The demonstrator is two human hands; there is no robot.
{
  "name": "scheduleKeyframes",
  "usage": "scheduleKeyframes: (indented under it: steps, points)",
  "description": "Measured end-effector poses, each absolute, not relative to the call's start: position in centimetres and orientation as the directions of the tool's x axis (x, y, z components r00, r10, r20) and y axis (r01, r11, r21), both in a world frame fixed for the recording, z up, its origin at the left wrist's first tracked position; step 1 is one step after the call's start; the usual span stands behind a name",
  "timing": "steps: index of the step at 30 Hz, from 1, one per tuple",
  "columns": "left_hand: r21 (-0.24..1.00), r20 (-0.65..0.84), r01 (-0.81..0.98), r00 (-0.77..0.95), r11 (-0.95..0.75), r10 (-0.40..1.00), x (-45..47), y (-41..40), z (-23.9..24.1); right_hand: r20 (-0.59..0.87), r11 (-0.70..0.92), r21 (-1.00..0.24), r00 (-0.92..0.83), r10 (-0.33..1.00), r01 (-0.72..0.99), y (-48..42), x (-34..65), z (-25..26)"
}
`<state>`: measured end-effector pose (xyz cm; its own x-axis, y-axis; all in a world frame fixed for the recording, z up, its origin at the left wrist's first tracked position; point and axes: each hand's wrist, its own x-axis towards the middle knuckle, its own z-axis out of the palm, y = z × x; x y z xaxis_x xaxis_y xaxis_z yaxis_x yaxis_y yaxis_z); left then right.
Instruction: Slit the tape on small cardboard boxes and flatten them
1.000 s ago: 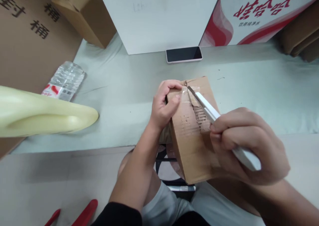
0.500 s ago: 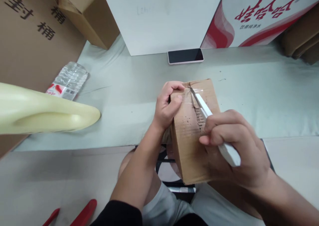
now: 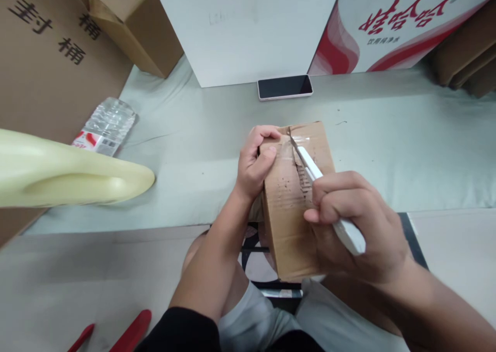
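Observation:
A small brown cardboard box sealed with clear tape rests at the near edge of the table, partly on my lap. My left hand is closed round its far left corner, thumb pressed on the top. My right hand is closed on a white utility knife. The blade tip sits in the torn tape seam near the box's far end.
A phone lies face up behind the box, in front of a white carton and a red-and-white carton. A crushed plastic bottle and a pale yellow plastic object are at left, by brown cartons. Red handles show at the bottom.
My right hand has slid forward along the knife, closer to the box's far end, while the blade stays in the seam. My left hand keeps its grip on the corner.

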<state>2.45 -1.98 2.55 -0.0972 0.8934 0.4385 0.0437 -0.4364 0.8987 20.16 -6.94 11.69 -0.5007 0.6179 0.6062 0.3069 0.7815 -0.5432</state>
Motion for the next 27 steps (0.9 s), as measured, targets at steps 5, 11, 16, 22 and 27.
scheduleKeyframes:
  steps: [5, 11, 16, 22, 27]
  points:
    - [0.901, 0.434, 0.019, -0.11, -0.434, 0.894, 2.58, -2.11, 2.51, 0.633, 0.791, -0.562, -0.489, 0.6, 0.243, -6.73, 20.28, 11.9]
    - [0.901, 0.433, 0.043, -0.116, -0.431, 0.894, 2.72, -2.11, 2.48, 0.664, 0.805, -0.558, -0.473, 0.579, 0.202, -7.0, 20.66, 11.99]
    - [0.902, 0.432, 0.053, -0.117, -0.428, 0.894, 2.71, -2.14, 2.64, 0.647, 0.788, -0.584, -0.477, 0.595, 0.192, -7.37, 20.93, 12.09]
    - [0.903, 0.429, 0.055, -0.127, -0.426, 0.894, 2.77, -2.13, 2.78, 0.616, 0.778, -0.579, -0.494, 0.614, 0.245, -7.24, 20.74, 12.32]
    - [0.891, 0.453, 0.083, -0.113, -0.446, 0.884, 2.65, -2.03, 2.63, 0.592, 0.763, -0.601, -0.509, 0.625, 0.238, -6.77, 20.24, 12.43]
